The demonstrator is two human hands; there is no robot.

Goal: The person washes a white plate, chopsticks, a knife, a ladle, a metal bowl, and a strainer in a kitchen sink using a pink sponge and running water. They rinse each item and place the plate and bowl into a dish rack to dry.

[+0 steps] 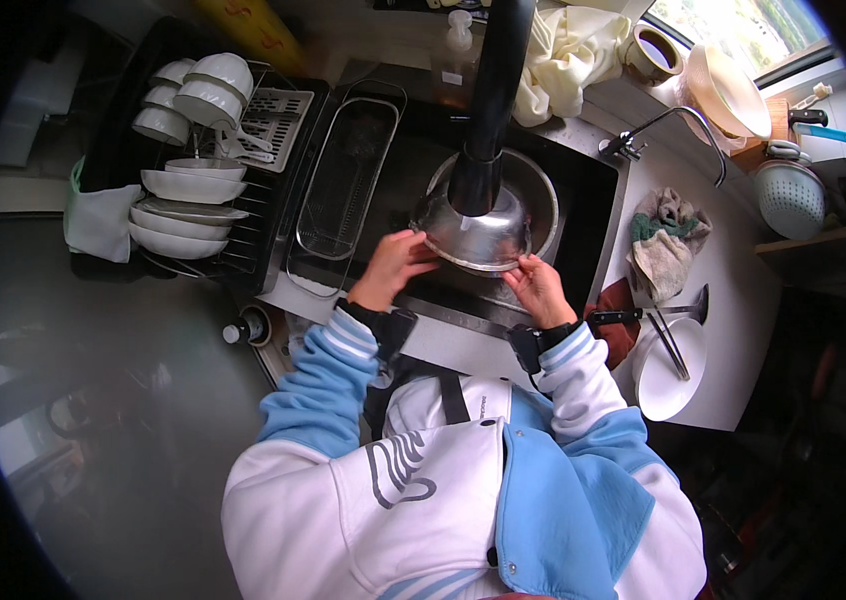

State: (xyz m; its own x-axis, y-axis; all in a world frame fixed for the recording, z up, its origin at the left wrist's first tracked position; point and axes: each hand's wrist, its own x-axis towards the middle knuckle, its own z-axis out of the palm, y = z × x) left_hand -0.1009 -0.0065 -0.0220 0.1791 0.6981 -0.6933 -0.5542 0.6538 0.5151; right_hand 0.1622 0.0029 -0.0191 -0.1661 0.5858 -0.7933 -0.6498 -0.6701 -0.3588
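A stainless steel bowl (494,240) is tilted under the black faucet (481,161) over the dark sink (423,307). My left hand (395,266) is at the bowl's left rim, fingertips against it; a little blur there hides how firmly it holds. With thumb and fingers, my right hand (539,287) pinches the near right rim. Behind this bowl, lower in the sink, sits a larger metal basin (545,202), partly hidden by the bowl and the faucet.
Left of the sink stands a dish rack (243,244) with white bowls (213,94) and plates (183,240). A wire basket (352,172) hangs in the sink's left part. On the right counter lie a cloth (667,240), a ladle (652,315) and chopsticks (669,349) over a white dish (663,397).
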